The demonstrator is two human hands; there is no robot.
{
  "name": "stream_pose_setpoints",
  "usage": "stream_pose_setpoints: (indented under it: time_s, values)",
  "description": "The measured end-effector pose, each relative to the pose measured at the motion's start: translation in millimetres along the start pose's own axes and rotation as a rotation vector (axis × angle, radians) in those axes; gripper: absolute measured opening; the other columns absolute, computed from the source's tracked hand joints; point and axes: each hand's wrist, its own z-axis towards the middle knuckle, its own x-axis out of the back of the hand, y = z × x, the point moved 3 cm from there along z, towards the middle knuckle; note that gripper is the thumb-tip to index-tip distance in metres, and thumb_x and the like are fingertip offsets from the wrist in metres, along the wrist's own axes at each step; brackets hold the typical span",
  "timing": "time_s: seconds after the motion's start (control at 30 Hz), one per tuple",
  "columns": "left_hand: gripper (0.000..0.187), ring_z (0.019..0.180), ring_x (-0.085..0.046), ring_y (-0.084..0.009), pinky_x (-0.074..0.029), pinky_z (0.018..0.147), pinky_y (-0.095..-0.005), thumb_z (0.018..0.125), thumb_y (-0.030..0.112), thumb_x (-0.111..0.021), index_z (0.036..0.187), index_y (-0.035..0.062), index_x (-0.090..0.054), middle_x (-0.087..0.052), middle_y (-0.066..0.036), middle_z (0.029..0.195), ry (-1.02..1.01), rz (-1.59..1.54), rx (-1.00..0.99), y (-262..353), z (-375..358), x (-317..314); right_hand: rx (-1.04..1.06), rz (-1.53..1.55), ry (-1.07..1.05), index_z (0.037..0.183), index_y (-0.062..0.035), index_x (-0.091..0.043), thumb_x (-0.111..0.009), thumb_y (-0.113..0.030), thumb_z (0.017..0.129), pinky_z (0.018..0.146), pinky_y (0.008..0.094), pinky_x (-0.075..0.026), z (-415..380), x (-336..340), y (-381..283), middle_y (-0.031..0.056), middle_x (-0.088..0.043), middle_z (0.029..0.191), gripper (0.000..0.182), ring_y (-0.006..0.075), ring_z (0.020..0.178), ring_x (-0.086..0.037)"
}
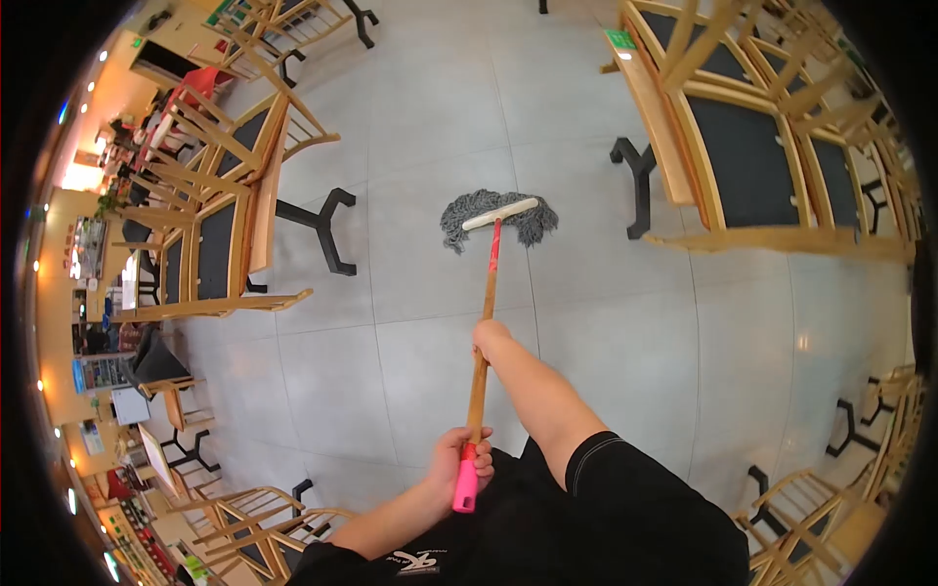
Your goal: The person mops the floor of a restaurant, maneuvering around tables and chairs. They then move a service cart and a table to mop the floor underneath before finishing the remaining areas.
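Note:
A mop (pixel 490 283) with a wooden handle stretches out from me across the tiles. Its grey string head (pixel 535 227) lies spread on the floor under a whitish clamp bar (pixel 500 213). Red covers the lower end of the handle, and a bright pink grip (pixel 466 488) caps the end nearest my body. My left hand (pixel 461 462) is closed round the handle just above that pink grip. Farther along, my right hand (pixel 490 338) wraps the bare wooden part of the handle, with its fingers partly hidden.
Grey floor tiles (pixel 611 352) run between rows of tables. Wooden chairs rest upturned on the left table (pixel 264 210) and the right table (pixel 657 127). Black table legs (pixel 327 230) jut into the aisle, as does another leg (pixel 637 186) opposite. More chairs (pixel 801 508) stand lower right.

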Motion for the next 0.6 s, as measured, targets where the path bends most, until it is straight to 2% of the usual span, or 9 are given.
stream_pose_setpoints:
  time_s: [0.07, 0.1, 0.13, 0.23, 0.27, 0.3, 0.4, 0.53, 0.6]
  values:
    - [0.020, 0.045, -0.043, -0.0121, -0.037, 0.041, -0.0239, 0.082, 0.020, -0.044, 0.096, 0.0063, -0.047, -0.049, -0.004, 0.065, -0.061, -0.056, -0.022, 15.4, 1.4, -3.4, 0.113, -0.254, -0.090, 0.080, 0.0024, -0.052, -0.042, -0.016, 0.079, 0.040, 0.0361, -0.041, 17.1, -9.5, -17.8, 0.0139, -0.053, 0.060, 0.021, 0.0238, 0.047, -0.053]
    - [0.022, 0.046, -0.044, -0.0124, -0.038, 0.042, -0.0239, 0.083, 0.022, -0.044, 0.098, 0.0075, -0.047, -0.051, -0.004, 0.068, 0.060, 0.160, -0.073, 22.4, -3.3, -3.9, 0.224, -0.484, -0.177, 0.082, 0.0021, -0.051, -0.040, -0.017, 0.080, 0.038, 0.0356, -0.040, 22.8, -19.0, -27.4, 0.0150, -0.052, 0.063, 0.022, 0.0243, 0.047, -0.051]
    - [0.023, 0.046, -0.045, -0.0127, -0.040, 0.043, -0.0238, 0.083, 0.024, -0.043, 0.101, 0.0087, -0.046, -0.053, -0.004, 0.071, 0.183, 0.378, -0.125, 32.0, -8.1, -3.8, 0.235, -0.500, -0.182, 0.082, 0.0021, -0.051, -0.040, -0.017, 0.080, 0.038, 0.0356, -0.040, 30.6, -26.4, -29.0, 0.0150, -0.052, 0.063, 0.022, 0.0243, 0.047, -0.051]
    - [0.025, 0.047, -0.046, -0.0124, -0.040, 0.042, -0.0237, 0.085, 0.027, -0.041, 0.103, 0.0108, -0.045, -0.053, -0.004, 0.072, 0.266, 0.460, 0.050, 53.8, -25.1, -15.4, 0.304, -0.432, -0.132, 0.083, 0.0020, -0.052, -0.039, -0.021, 0.081, 0.039, 0.0368, -0.041, 25.6, -43.2, -37.4, 0.0156, -0.053, 0.066, 0.027, 0.0256, 0.048, -0.052]
    - [0.024, 0.047, -0.045, -0.0116, -0.039, 0.040, -0.0233, 0.086, 0.027, -0.041, 0.103, 0.0112, -0.045, -0.052, -0.003, 0.069, 0.291, 0.501, 0.141, 61.8, -27.5, -19.6, 0.116, -0.171, -0.077, 0.083, 0.0021, -0.051, -0.038, -0.023, 0.082, 0.039, 0.0374, -0.042, 8.8, -41.0, -45.6, 0.0153, -0.053, 0.067, 0.028, 0.0257, 0.050, -0.052]
    - [0.023, 0.040, -0.038, -0.0095, -0.035, 0.036, -0.0216, 0.086, 0.027, -0.040, 0.100, 0.0097, -0.046, -0.045, -0.001, 0.059, 0.167, 0.405, 0.164, 72.6, -26.9, -21.4, -0.073, 0.090, -0.019, 0.083, 0.0022, -0.051, -0.036, -0.024, 0.082, 0.039, 0.0380, -0.042, -2.4, -40.0, -52.4, 0.0150, -0.053, 0.068, 0.030, 0.0258, 0.051, -0.053]
    - [0.021, 0.038, -0.033, -0.0086, -0.029, 0.034, -0.0223, 0.086, 0.029, -0.041, 0.094, 0.0104, -0.046, -0.036, 0.002, 0.051, 0.069, 0.337, 0.163, 99.7, -23.6, -31.5, -0.117, 0.011, -0.078, 0.085, 0.0010, -0.051, -0.036, -0.027, 0.083, 0.040, 0.0390, -0.042, 0.1, -45.9, -81.5, 0.0149, -0.053, 0.069, 0.032, 0.0255, 0.050, -0.052]
    - [0.017, 0.037, -0.032, -0.0089, -0.029, 0.034, -0.0224, 0.085, 0.028, -0.045, 0.083, 0.0107, -0.045, -0.034, 0.002, 0.048, 0.192, 0.402, 0.154, 124.4, -5.5, -57.7, -0.013, -0.110, -0.106, 0.084, -0.0006, -0.049, -0.035, -0.028, 0.083, 0.039, 0.0373, -0.042, 25.2, -54.9, -117.9, 0.0130, -0.050, 0.064, 0.030, 0.0236, 0.048, -0.049]
    - [0.016, 0.037, -0.033, -0.0090, -0.029, 0.034, -0.0228, 0.084, 0.027, -0.047, 0.080, 0.0111, -0.044, -0.034, 0.002, 0.048, 0.146, 0.375, 0.150, 146.9, 10.2, -75.8, -0.202, 0.128, -0.041, 0.081, -0.0026, -0.045, -0.035, -0.027, 0.084, 0.038, 0.0353, -0.042, 29.7, -48.9, -148.0, 0.0102, -0.045, 0.060, 0.027, 0.0209, 0.045, -0.045]
